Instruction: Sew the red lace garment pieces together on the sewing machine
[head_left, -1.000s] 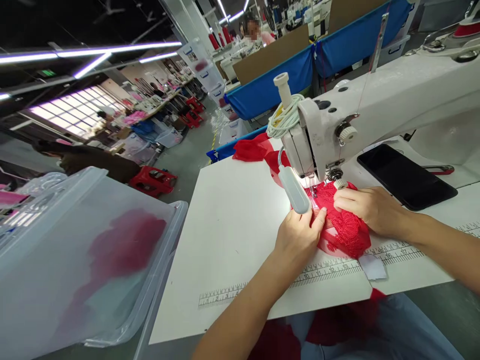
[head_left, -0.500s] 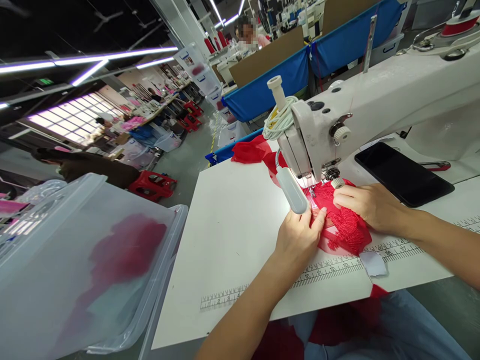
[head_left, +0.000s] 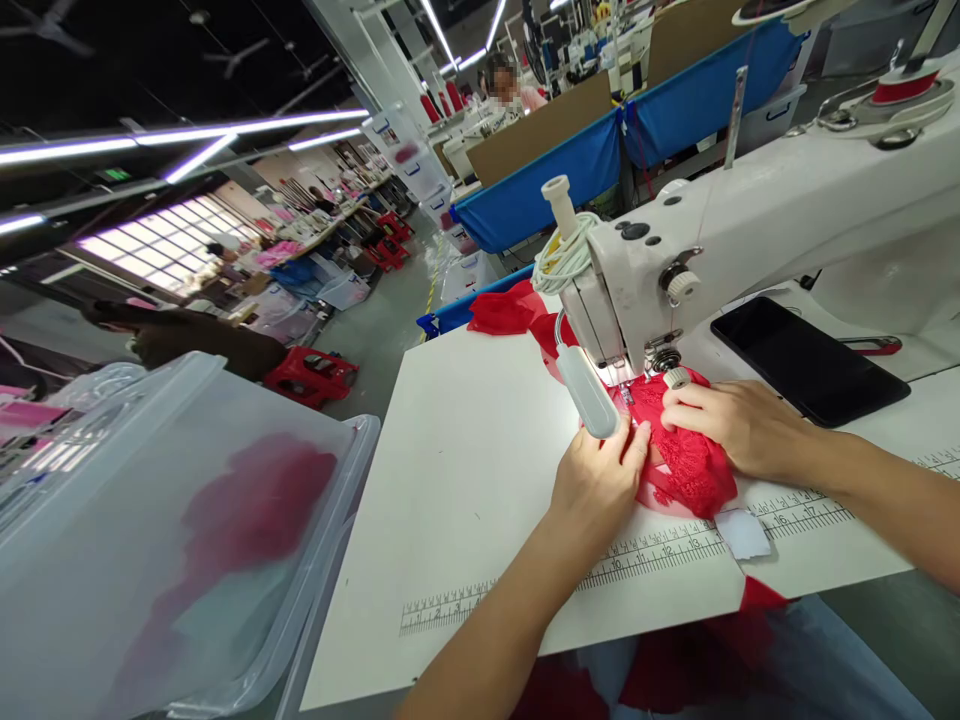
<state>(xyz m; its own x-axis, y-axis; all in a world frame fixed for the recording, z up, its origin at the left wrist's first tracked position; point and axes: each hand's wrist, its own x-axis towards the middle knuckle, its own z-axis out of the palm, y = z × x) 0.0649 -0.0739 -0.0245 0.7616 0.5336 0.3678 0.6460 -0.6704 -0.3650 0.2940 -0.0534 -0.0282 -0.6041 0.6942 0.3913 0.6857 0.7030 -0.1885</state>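
A piece of red lace fabric (head_left: 686, 470) with a sheer edge lies bunched under the needle area of a white sewing machine (head_left: 757, 215). My left hand (head_left: 598, 475) holds its left side close to the presser foot (head_left: 625, 393), thumb and fingers pressed onto the cloth. Fingers curled, my right hand (head_left: 739, 425) grips the fabric's right side just below the machine's tension knob. A small lit lamp (head_left: 587, 392) hangs over my left fingertips and partly hides them. More red cloth (head_left: 506, 308) lies behind the needle.
A black phone (head_left: 810, 360) rests right of the machine head. Along the front of the white table (head_left: 450, 480) runs a printed ruler, with a white paper scrap (head_left: 742, 534) on it. A translucent bin (head_left: 247, 530) stands at the left. Another person (head_left: 506, 90) sits at the back.
My right hand has shifted slightly left, and the lace fabric has bunched a little with it. My left hand stays nearly in place. The whole view has tilted slightly.
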